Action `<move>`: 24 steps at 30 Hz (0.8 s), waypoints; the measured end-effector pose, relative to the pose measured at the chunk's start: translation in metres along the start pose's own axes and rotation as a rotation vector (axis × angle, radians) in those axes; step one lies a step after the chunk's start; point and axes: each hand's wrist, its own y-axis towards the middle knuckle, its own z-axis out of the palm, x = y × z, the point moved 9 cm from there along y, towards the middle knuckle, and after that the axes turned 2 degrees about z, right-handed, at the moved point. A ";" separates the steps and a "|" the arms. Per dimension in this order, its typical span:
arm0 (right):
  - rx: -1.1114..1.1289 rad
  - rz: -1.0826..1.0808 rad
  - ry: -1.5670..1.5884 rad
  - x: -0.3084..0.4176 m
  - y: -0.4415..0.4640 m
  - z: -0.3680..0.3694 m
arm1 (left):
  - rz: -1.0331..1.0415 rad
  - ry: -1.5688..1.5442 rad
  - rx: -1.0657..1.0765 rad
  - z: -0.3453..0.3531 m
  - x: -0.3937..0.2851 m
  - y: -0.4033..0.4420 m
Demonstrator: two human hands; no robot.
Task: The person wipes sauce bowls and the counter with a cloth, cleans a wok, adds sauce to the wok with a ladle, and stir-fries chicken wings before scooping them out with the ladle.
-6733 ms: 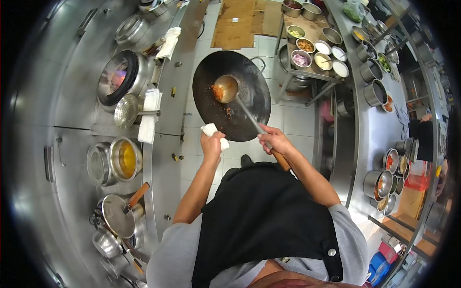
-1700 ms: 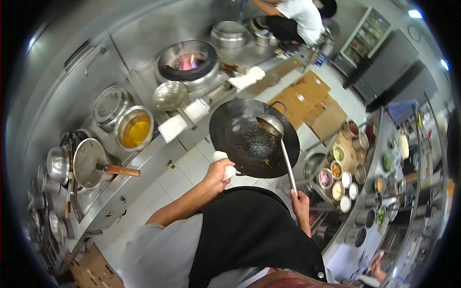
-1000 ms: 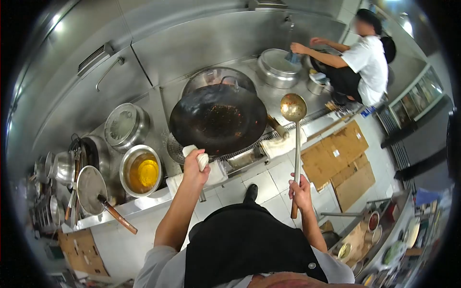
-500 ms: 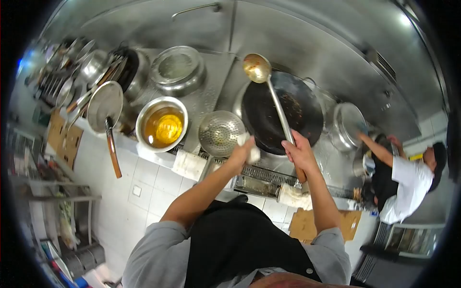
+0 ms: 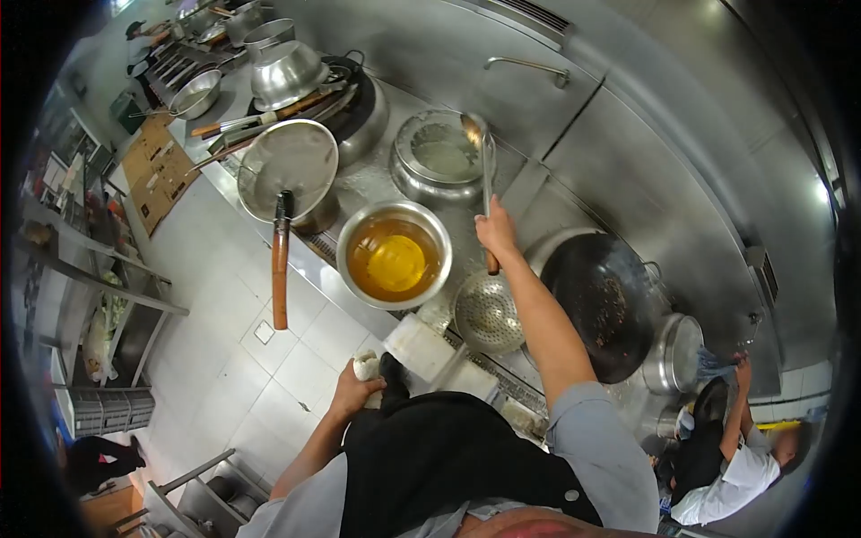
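My right hand (image 5: 498, 231) is closed around the wooden-ended handle of a long ladle (image 5: 487, 170). The ladle's bowl is at the far edge of a round metal pot (image 5: 421, 188); I cannot tell if it touches. Low in front of my apron, my left hand (image 5: 352, 391) grips a whitish cloth (image 5: 366, 366). Below my right hand lies a perforated strainer (image 5: 489, 312), partly behind my forearm. To its right is a dark wok (image 5: 592, 300) with food bits inside. A metal bowl (image 5: 352, 280) of yellow oil stands left of the strainer.
A fine-mesh strainer (image 5: 287, 166) juts its wooden handle over the counter's front edge. Stacked metal bowls (image 5: 287, 76) and utensils stand behind it. A lidded pot (image 5: 674, 354) sits right of the wok, near a co-worker (image 5: 749, 475). Folded cloths (image 5: 420, 348) lie along the front edge.
My view has swung left. My right hand has carried the ladle from over the wok to the round pot. My left hand has drawn back from the strainer towards my body with the cloth.
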 end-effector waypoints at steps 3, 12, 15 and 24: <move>0.388 0.616 0.748 0.009 0.007 0.061 | -0.101 -0.055 -0.013 -0.020 0.016 0.013; 0.423 0.788 2.160 0.060 -0.048 0.009 | -0.266 -0.036 -0.048 -0.028 0.083 0.009; 0.340 0.745 2.149 0.033 -0.073 -0.063 | -0.240 0.109 -0.020 -0.015 0.103 0.004; -0.029 0.828 1.591 -0.163 -0.235 -0.308 | -0.200 0.754 0.120 0.023 0.187 -0.003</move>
